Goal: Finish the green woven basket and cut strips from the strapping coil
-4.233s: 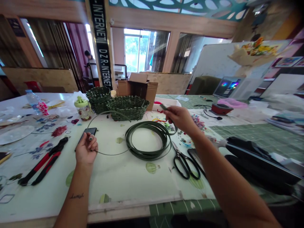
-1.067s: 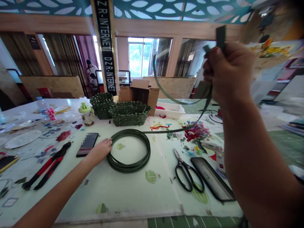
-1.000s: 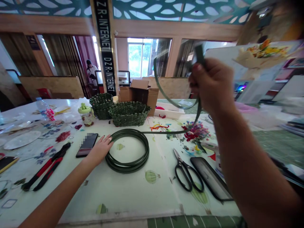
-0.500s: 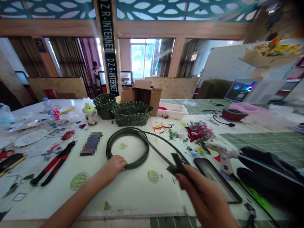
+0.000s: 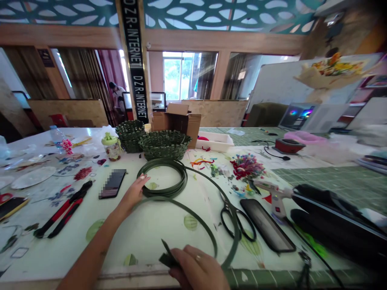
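Observation:
A coil of dark green plastic strapping (image 5: pixel 161 179) lies on the white printed tabletop (image 5: pixel 169 233). My left hand (image 5: pixel 133 192) sits at the coil's left side, with fingertips resting on it and no visible grip. A long free length of the strip (image 5: pixel 193 215) arcs out of the coil in a wide loop. My right hand (image 5: pixel 196 269) is at the near table edge, pinching the strip's cut end (image 5: pixel 167 259) between thumb and fingers. Black-handled scissors (image 5: pixel 232 219) lie partly under the loop, and a phone (image 5: pixel 113 183) lies left of my left hand.
Two woven green baskets (image 5: pixel 165 145) stand beyond the coil, next to a cardboard box (image 5: pixel 177 121). Red-handled pliers (image 5: pixel 65 209) lie at left. A glue gun (image 5: pixel 273 197) and a black tray (image 5: pixel 266 225) lie at right. A person (image 5: pixel 116 94) stands far back.
My right hand has moved left along the near edge, and the strip now forms a wider loop. My left hand has moved up to the coil's left side, and the coil looks smaller.

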`<action>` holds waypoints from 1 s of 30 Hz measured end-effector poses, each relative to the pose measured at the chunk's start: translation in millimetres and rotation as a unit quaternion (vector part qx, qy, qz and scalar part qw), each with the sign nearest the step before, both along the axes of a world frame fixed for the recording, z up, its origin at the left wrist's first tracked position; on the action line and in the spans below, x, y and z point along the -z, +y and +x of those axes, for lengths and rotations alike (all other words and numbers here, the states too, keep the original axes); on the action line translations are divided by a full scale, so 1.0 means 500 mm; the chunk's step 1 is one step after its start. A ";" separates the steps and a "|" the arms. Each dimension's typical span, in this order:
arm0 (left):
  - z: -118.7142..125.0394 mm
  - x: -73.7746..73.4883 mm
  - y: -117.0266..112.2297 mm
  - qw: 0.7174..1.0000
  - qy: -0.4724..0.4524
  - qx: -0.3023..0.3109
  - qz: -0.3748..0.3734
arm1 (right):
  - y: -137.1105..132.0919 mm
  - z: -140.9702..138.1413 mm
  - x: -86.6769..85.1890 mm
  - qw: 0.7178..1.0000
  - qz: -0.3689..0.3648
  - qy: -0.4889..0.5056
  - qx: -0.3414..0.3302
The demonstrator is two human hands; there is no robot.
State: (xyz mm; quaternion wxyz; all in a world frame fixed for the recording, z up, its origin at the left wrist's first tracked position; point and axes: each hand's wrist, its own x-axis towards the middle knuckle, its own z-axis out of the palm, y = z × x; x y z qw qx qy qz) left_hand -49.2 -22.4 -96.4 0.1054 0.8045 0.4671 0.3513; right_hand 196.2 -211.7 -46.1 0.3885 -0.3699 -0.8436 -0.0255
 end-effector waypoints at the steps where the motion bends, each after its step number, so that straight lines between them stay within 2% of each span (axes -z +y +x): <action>1: 0.000 -0.005 -0.025 0.998 -0.056 -0.011 -0.009 | 0.004 -0.029 0.013 0.999 -0.024 0.027 0.000; 2: -0.002 -0.011 -0.054 0.992 -0.124 -0.026 -0.018 | 0.006 -0.048 0.023 0.997 -0.050 0.061 0.006; 3: -0.003 -0.018 -0.086 0.967 -0.248 -0.042 -0.038 | 0.009 -0.059 0.029 0.992 -0.080 0.095 0.004; 5: -0.001 -0.030 -0.151 0.868 -0.483 -0.112 -0.030 | 0.017 -0.063 0.032 0.979 -0.136 0.149 -0.016; 6: 0.006 -0.033 -0.183 0.816 -0.556 -0.159 0.000 | 0.024 -0.061 0.030 0.972 -0.169 0.163 -0.028; 7: 0.018 -0.033 -0.212 0.780 -0.595 -0.195 0.026 | 0.033 -0.058 0.027 0.964 -0.204 0.168 -0.034; 8: 0.035 -0.032 -0.238 0.760 -0.614 -0.210 0.032 | 0.043 -0.056 0.025 0.957 -0.235 0.166 -0.037; 9: 0.057 -0.028 -0.260 0.757 -0.622 -0.198 0.002 | 0.052 -0.056 0.023 0.951 -0.261 0.162 -0.037; 11: 0.111 -0.019 -0.290 0.763 -0.620 -0.100 -0.152 | 0.068 -0.058 0.023 0.942 -0.292 0.161 -0.037; 13: 0.165 -0.011 -0.306 0.720 -0.638 0.012 -0.273 | 0.075 -0.062 0.025 0.936 -0.303 0.172 -0.053; 15: 0.206 -0.007 -0.311 0.672 -0.659 0.070 -0.330 | 0.074 -0.062 0.026 0.931 -0.307 0.185 -0.074; 18: 0.233 -0.007 -0.309 0.629 -0.696 0.076 -0.338 | 0.066 -0.050 0.015 0.928 -0.316 0.176 -0.089; 21: 0.230 -0.012 -0.297 0.613 -0.727 0.049 -0.305 | 0.062 -0.028 -0.003 0.940 -0.310 0.128 -0.061; 23: 0.222 -0.018 -0.284 0.590 -0.755 0.034 -0.284 | 0.062 -0.012 -0.010 0.961 -0.256 0.104 -0.005; 26: 0.213 -0.028 -0.264 0.536 -0.793 0.015 -0.288 | 0.058 0.000 -0.009 0.979 -0.147 0.124 0.071; 28: 0.216 -0.035 -0.256 0.515 -0.804 0.011 -0.298 | 0.051 -0.003 -0.003 0.980 -0.134 0.127 0.070; 30: 0.225 -0.041 -0.256 0.511 -0.805 0.024 -0.302 | 0.046 -0.015 0.004 0.980 -0.172 0.091 0.039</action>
